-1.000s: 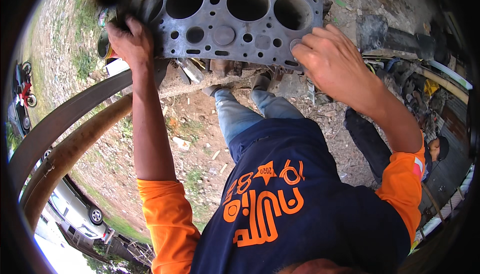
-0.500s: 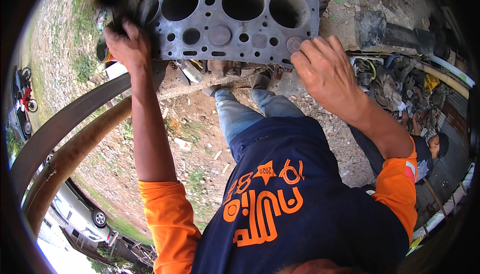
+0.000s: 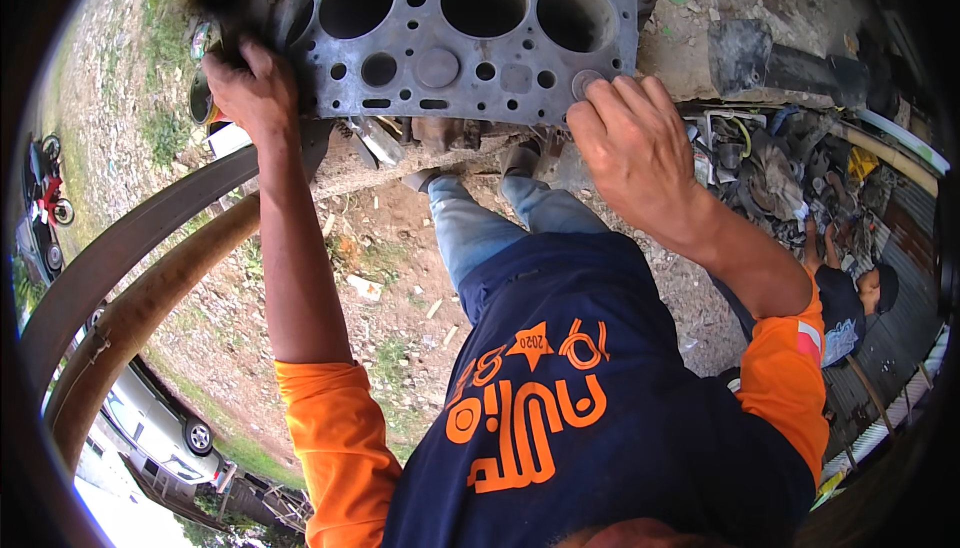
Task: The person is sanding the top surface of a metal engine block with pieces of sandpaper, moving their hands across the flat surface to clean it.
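A grey metal engine block [image 3: 460, 43] lies in front of me, its flat top face showing three large round bores and several smaller holes. Bent fingers of my right hand [image 3: 640, 143] close in at its near right corner, the tips against a small round metal disc [image 3: 583, 85] on the face. They partly cover the disc, and whatever is pinched beneath is hidden. At the block's left end, my left hand [image 3: 255, 93] is closed with fingers bent down over a dark edge; what it grips is not visible.
A curved dark bar [image 3: 130, 218] and a rusty pipe [image 3: 150, 298] sweep along the left. Scattered parts [image 3: 770, 163] and a seated person [image 3: 850, 293] are at the right. Farther left stand a motorcycle [image 3: 50, 208] and a white car [image 3: 165, 418]. Rubble ground [image 3: 370, 288] surrounds my feet.
My right hand has shifted slightly left, its fingers now covering more of the small disc. The block sits a little higher in view. My left hand keeps its place at the block's end.
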Available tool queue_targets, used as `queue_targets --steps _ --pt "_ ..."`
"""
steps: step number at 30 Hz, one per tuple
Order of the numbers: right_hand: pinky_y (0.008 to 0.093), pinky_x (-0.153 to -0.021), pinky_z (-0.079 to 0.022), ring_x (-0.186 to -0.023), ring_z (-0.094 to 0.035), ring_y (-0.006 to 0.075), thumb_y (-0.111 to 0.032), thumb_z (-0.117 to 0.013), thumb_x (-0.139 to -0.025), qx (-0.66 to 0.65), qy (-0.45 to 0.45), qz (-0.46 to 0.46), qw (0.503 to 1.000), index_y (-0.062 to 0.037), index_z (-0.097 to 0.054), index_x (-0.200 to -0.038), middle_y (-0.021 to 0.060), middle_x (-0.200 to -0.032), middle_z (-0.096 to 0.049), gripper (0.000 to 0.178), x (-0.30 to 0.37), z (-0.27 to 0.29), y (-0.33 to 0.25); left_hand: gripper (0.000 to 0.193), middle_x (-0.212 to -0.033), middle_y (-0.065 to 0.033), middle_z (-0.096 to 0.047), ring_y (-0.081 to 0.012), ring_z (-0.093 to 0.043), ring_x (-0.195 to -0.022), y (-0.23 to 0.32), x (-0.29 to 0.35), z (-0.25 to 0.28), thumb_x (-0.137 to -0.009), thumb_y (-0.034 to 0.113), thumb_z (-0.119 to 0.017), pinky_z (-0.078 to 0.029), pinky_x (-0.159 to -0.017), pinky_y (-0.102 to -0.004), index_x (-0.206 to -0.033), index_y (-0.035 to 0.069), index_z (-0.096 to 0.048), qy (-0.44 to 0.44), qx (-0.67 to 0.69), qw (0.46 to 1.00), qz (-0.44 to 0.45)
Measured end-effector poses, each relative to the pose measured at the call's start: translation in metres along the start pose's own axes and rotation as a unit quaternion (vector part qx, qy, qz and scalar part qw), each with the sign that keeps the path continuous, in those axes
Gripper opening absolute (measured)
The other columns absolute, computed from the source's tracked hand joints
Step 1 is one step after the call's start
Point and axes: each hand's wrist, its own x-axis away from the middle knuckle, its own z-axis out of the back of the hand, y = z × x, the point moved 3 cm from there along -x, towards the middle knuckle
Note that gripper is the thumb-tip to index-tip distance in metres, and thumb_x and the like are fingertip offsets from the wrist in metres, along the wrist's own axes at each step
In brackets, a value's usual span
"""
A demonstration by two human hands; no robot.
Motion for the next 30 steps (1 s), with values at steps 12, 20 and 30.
queue_targets --steps 12,20,30 --pt "0.0443 -0.086 -0.049 -0.092 -0.065 0.0312 -0.003 -0.063 -0.085 -0.151 -0.044 -0.011 0.987 -0.0009 -0.071 -0.091 0.0129 -0.088 -0.065 0.010 -0.001 0.003 0.020 0.047 -0.111 -0.0349 -0.072 -0.0540 -0.067 -0.104 0.003 0.001 -0.001 -0.098 0.038 -0.063 -0.050 -0.095 -0.0567 -0.113 -0.007 -0.066 0.007 -0.006 1.000 0.006" --pt "0.0469 -0.088 -0.055 -0.094 -0.072 0.0374 0.001 -0.066 -0.082 -0.188 -0.134 0.018 0.973 0.0025 -0.074 -0.093 0.0192 -0.088 -0.072 0.013 -0.021 0.012 0.030 0.048 -0.115 -0.0346 -0.072 -0.0540 -0.067 -0.106 0.003 -0.001 -0.001 -0.097 0.039 -0.062 -0.050 -0.097 -0.0565 -0.117 -0.004 -0.067 0.000 0.009 1.000 0.005" --pt "0.0508 -0.079 -0.061 -0.090 -0.076 0.0427 0.006 -0.066 -0.080 -0.197 -0.278 0.013 0.940 0.0011 -0.077 -0.091 0.0260 -0.088 -0.075 0.016 -0.046 0.004 0.038 0.048 -0.111 -0.0365 -0.071 -0.0546 -0.067 -0.104 0.005 0.001 -0.001 -0.096 0.037 -0.063 -0.050 -0.095 -0.0571 -0.113 -0.008 -0.066 0.017 0.019 1.000 0.001"
